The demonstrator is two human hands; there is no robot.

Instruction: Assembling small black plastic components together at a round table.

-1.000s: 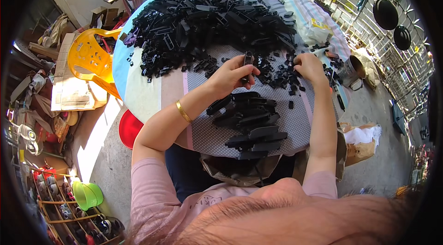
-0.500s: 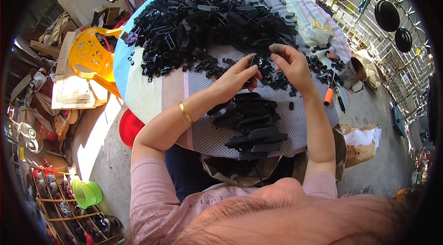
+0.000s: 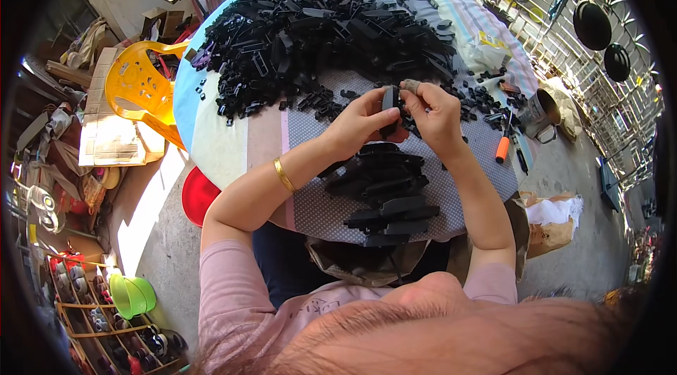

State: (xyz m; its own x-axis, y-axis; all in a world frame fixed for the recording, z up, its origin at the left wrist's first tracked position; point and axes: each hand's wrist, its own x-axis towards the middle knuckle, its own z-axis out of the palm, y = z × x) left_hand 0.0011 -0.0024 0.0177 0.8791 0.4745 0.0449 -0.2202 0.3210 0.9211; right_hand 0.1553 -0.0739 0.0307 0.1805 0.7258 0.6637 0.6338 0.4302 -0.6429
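My left hand [image 3: 361, 123], with a gold bracelet on the wrist, is closed around a long black plastic piece [image 3: 390, 98] held upright over the table. Against the right side of that piece, my right hand [image 3: 434, 112] has its thumb and fingers pinched together; whatever lies between them is too small to make out. A wrapping covers one of its fingertips. Just below my hands, a stack of similar black pieces [image 3: 391, 188] lies in rows near the table's front edge. Small black parts [image 3: 324, 102] are scattered beyond my hands.
A big heap of black plastic parts [image 3: 317, 22] covers the far side of the round table [image 3: 226, 146]. To the right are an orange-handled screwdriver [image 3: 502, 149], a metal mug [image 3: 541, 114] and a plastic bag [image 3: 485, 54]. A yellow chair [image 3: 144, 86] stands left.
My right hand has moved left and come up against the black plastic piece. My left hand has turned that piece so more of its face shows.
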